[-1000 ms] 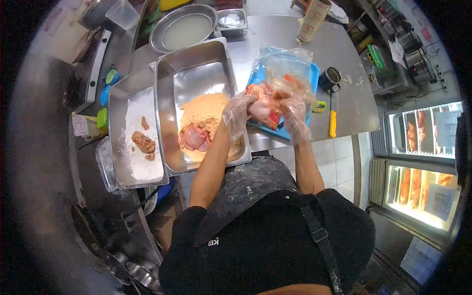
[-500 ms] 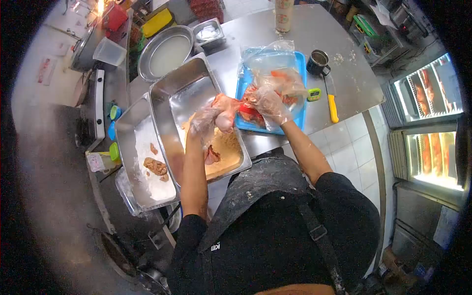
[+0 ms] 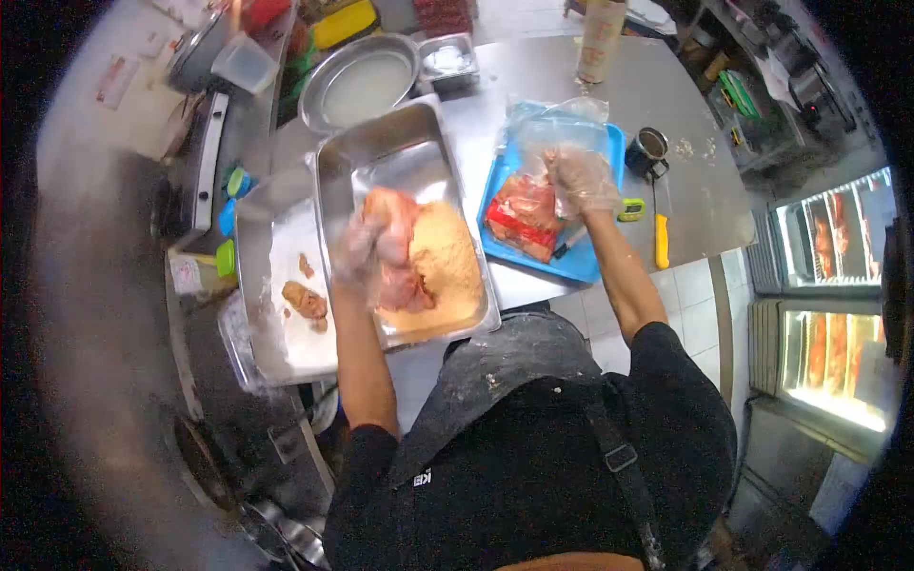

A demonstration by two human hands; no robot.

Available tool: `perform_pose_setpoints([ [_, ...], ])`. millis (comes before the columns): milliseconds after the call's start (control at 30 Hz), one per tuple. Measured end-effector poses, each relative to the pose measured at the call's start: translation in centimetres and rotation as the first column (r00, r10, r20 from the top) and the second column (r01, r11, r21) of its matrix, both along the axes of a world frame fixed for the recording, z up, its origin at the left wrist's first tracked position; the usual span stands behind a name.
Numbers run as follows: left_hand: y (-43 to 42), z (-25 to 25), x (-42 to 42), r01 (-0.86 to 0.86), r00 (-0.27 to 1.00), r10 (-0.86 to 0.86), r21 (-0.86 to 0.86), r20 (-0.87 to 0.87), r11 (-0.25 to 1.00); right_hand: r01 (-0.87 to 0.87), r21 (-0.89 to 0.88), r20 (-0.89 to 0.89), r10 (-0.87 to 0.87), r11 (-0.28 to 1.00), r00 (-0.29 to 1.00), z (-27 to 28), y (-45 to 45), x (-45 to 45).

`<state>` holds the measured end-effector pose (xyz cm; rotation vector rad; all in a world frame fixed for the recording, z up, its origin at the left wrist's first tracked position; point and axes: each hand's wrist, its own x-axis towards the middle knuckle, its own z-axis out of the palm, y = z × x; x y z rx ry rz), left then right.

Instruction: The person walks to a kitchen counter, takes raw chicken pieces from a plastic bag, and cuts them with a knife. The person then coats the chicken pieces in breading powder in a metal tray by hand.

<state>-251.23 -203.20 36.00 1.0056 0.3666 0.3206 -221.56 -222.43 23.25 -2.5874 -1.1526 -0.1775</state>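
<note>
My left hand (image 3: 357, 249), in a clear plastic glove and blurred, is at the left side of a deep steel pan (image 3: 373, 147), closed on a piece of raw meat (image 3: 390, 219). Below that piece, another raw piece (image 3: 405, 288) lies on orange-yellow breading (image 3: 446, 257). My right hand (image 3: 583, 186), gloved too, is over a blue tray (image 3: 499, 249) and closed on the clear plastic bag (image 3: 557, 119). Raw meat with a red-printed wrapper (image 3: 524, 217) lies in the tray under the bag.
A second pan (image 3: 271, 357) at left holds white flour and brown clumps (image 3: 305, 300). Behind are a round basin (image 3: 362, 86) and a small steel container (image 3: 447, 59). At right are a green timer (image 3: 631, 209), a dark mug (image 3: 649, 147) and a yellow-handled knife (image 3: 662, 241).
My left hand has carried a raw meat piece from the blue tray leftward into the breading pan. My right hand has stayed over the tray. The camera view has shifted.
</note>
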Motion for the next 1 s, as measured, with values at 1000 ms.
perform_pose_setpoints([
  [1000, -3.7, -8.4, -4.9, -0.176, 0.983, 0.170, -0.096, -0.070, 0.980, 0.027, 0.596, -0.796, 0.586, 0.802, 0.152, 5.8, 5.1, -18.0],
])
